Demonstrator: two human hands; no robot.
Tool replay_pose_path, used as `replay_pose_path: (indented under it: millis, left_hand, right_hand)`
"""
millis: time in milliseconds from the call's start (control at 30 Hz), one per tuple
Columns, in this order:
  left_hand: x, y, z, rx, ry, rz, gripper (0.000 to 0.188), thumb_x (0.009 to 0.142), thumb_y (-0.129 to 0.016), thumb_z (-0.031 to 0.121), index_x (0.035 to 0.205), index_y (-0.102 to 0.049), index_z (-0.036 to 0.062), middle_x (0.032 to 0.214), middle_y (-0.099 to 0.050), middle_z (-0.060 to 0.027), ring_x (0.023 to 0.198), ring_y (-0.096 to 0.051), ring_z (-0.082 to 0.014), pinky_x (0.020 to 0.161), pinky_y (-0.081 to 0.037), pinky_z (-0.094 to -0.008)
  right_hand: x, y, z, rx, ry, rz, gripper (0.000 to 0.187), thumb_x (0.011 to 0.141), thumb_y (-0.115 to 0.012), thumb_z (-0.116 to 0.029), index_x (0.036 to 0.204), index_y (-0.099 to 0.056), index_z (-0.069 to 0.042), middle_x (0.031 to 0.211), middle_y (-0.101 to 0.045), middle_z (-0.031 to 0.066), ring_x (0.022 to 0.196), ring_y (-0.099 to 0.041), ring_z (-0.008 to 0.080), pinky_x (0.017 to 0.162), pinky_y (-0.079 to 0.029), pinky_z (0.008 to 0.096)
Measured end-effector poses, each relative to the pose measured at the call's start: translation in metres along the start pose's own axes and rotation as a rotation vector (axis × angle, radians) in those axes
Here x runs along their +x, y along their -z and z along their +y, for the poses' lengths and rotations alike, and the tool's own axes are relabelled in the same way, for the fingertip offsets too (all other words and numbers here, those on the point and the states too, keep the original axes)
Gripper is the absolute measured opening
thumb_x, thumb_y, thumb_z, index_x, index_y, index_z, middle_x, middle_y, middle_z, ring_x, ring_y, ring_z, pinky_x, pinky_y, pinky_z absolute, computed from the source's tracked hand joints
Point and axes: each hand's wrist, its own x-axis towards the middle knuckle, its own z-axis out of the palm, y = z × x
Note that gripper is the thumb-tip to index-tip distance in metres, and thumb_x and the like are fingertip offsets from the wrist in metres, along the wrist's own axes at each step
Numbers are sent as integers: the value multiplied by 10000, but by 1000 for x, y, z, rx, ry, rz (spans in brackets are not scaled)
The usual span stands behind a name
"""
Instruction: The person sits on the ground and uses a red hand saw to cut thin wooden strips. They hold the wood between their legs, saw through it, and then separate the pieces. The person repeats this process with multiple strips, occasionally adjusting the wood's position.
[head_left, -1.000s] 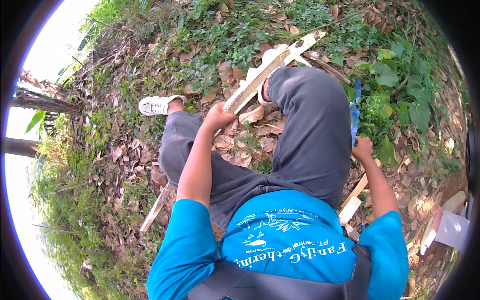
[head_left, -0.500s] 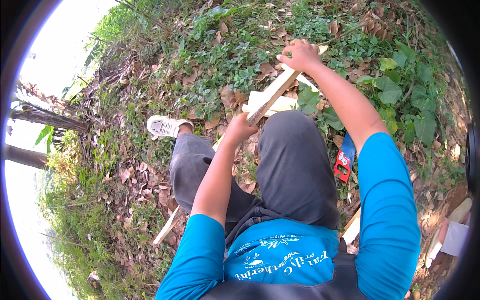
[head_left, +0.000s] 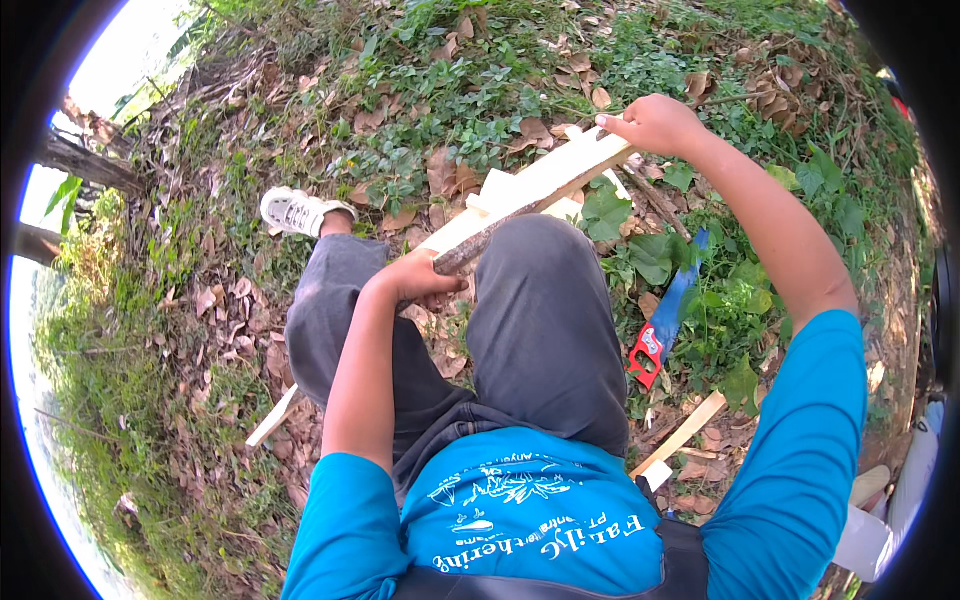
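Note:
A pale wooden board with a rough brown bark edge slants across my raised right knee, held between my hands. My left hand is closed round its lower left end, by my legs. At the far upper right end my right hand grips it with the thumb along the top. Partly hidden behind the board are other pale wood pieces. A handsaw with a red handle and blue blade lies on the ground right of my knee.
Leafy plants and dry leaves cover the ground. A narrow wood strip lies to the left of my legs, another wood strip by my right side. Tree trunks stand at the left edge. A white object sits at the lower right.
The board has turned, so more of its wide pale face shows. My right hand has shifted right and my left hand left and lower. The view has moved, showing more of the saw.

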Motion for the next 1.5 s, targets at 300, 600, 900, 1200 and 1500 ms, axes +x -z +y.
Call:
replay_pose_path:
  millis: [300, 600, 900, 1200, 1500]
  left_hand:
    - [-14, -20, -13, 335, -63, 402, 373, 798, -775, 281, 1054, -742, 11, 851, -745, -172, 758, -728, -276, 728, -561, -403]
    - [-17, -17, -17, 411, -153, 444, 332, 772, -754, 267, 1019, -748, 44, 909, -748, -188, 841, -715, -332, 785, -545, -421]
    - [-22, -17, -21, 366, -134, 433, 324, 774, -751, 255, 1012, -743, 36, 872, -745, -164, 796, -708, -272, 765, -542, -397]
    - [38, -41, -51, 475, -38, 401, 370, 790, -725, 352, 1044, -775, 88, 1047, -759, -188, 994, -724, -352, 897, -563, -436]
    - [109, -82, -50, 578, -60, 433, 460, 885, -659, 294, 1218, -578, -11, 1181, -695, -230, 1126, -662, -396, 941, -543, -493]
  right_hand:
    - [-42, -16, -21, 150, -63, 365, 554, 920, -577, -544, 782, -756, -38, 750, -708, 170, 758, -703, 356, 712, -549, 467]
    - [-58, -15, -25, 131, -6, 436, 479, 917, -565, -470, 827, -764, -44, 779, -694, 209, 759, -686, 395, 703, -540, 476]
    - [-43, -20, -24, 204, 35, 411, 482, 905, -532, -482, 758, -742, -74, 708, -672, 168, 694, -668, 359, 664, -529, 448]
    - [-10, -107, 22, 316, 20, 678, 555, 935, -684, -535, 1366, -680, -186, 1532, -504, 171, 1428, -450, 391, 1169, -372, 478]
    - [-232, -366, -47, 1694, -497, 271, 368, 1050, -624, -236, 1285, -683, 40, 1299, -699, 120, 1238, -628, 206, 1087, -458, 346]
